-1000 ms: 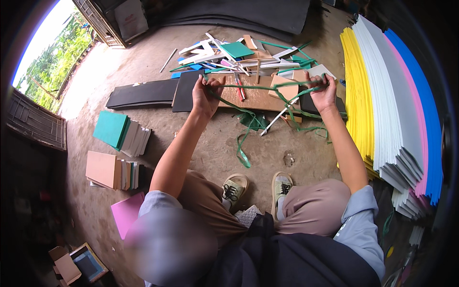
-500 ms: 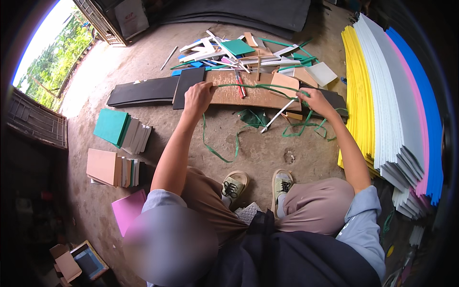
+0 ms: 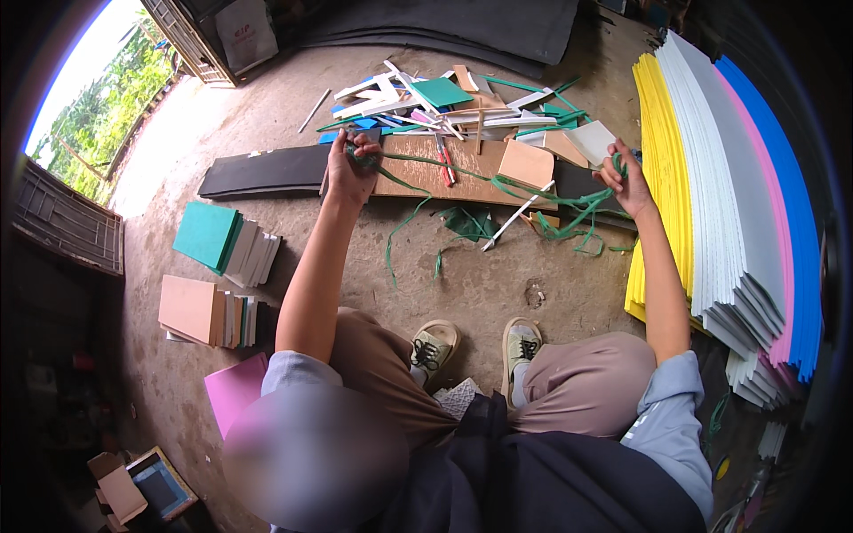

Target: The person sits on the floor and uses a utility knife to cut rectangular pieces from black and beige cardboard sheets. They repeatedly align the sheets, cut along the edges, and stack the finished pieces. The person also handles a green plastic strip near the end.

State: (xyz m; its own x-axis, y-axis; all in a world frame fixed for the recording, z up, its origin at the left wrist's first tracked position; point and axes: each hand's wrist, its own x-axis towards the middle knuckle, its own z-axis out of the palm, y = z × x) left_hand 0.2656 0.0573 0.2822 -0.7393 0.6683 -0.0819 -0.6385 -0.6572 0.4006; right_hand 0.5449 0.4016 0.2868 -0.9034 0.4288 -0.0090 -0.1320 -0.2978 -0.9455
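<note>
A thin green plastic strap (image 3: pixel 578 205) stretches between my raised hands, its loose ends and loops hanging over the floor. My left hand (image 3: pixel 354 167) is closed around one part, with some green bunched at the fingers. My right hand (image 3: pixel 628 182) grips another part, fingers curled, beside the yellow sheets. Below the strap lies a worn brown board (image 3: pixel 409 183) with a red-handled cutting tool (image 3: pixel 445 165) on it. A peach rounded piece (image 3: pixel 526 165) rests at the board's right. A crumpled dark green scrap (image 3: pixel 468 222) and a white strip (image 3: pixel 520 215) lie nearer.
A heap of offcuts (image 3: pixel 440 92) lies beyond the board. Black planks (image 3: pixel 262 171) extend left. Stacks of teal (image 3: pixel 206 235) and peach (image 3: pixel 191 310) pieces and a pink sheet (image 3: pixel 233 391) sit at left. Tall yellow sheets (image 3: pixel 662 178) and blue sheets (image 3: pixel 773 186) stand at right.
Both hands have risen and drawn farther apart, the right one moving right and the left one slightly left. The strap has shifted with them, and its loops at right hang differently.
</note>
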